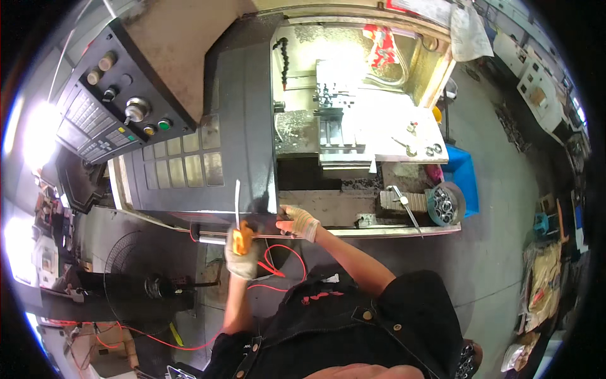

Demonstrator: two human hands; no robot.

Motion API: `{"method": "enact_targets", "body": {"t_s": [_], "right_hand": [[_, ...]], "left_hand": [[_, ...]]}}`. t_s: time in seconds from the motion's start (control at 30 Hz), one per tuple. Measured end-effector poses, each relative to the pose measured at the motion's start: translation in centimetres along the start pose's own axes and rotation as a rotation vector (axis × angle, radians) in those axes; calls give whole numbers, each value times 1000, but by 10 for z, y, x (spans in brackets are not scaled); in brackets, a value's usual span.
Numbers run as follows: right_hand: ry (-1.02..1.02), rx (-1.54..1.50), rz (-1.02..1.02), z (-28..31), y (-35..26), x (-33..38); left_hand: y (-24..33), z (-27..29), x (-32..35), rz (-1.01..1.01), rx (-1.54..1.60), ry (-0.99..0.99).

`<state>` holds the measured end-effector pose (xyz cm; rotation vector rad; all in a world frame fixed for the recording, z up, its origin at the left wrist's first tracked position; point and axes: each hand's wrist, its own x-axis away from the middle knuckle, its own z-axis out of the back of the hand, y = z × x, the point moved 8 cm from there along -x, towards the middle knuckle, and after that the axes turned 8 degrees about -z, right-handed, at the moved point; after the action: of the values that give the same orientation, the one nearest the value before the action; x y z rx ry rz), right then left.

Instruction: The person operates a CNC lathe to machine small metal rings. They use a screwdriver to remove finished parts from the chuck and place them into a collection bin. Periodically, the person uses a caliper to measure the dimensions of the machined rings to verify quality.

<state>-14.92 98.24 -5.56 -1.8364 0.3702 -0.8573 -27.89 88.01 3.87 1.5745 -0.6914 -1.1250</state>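
Observation:
My left hand (242,260), in a pale work glove, is closed round the orange grip of an air blow gun (242,240). Its long thin nozzle points up across the front of the dark sliding door (243,139). My right hand (299,223), its palm in a glove and some fingertips bare, is at the lower right edge of that door. The fingers look hooked on the edge, though part of the grip is hidden. Beyond it the lit lathe interior (297,132) stands exposed, with a tool slide (338,139) in the middle.
On the machine's front ledge are a caliper (404,201) and a round container (446,203) of metal rings. A blue bin (464,180) stands behind it. The control panel (113,95) juts in at upper left. A red hose (297,252) loops below my hands; a fan (126,259) stands left.

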Motion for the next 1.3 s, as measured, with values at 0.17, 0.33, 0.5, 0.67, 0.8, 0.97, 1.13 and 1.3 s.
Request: {"method": "enact_targets", "body": {"t_s": [0.17,0.33,0.5,0.67,0.8,0.97,1.13,1.3], "right_hand": [[60,73,24,44,-1,47],[159,154,64,104,8,101],[315,57,141,161,18,157],[439,118,53,202,23,203],[217,-878,354,220,64,228],[250,-1717,479,281,168,284],[275,-1569,662,310,162,341],[156,-1473,610,322,161,349]], "left_hand": [[-30,-61,55,56,31,-193],[-34,-118,75,-37,-153,-411],[-31,-178,67,-114,-324,-555],[-46,-216,58,-139,-348,-605],[-80,-232,65,-160,-325,-565],[-52,-257,78,-241,-429,-440],[-68,-223,74,-256,-525,-287],[-64,-225,80,-36,-310,-139]]}}
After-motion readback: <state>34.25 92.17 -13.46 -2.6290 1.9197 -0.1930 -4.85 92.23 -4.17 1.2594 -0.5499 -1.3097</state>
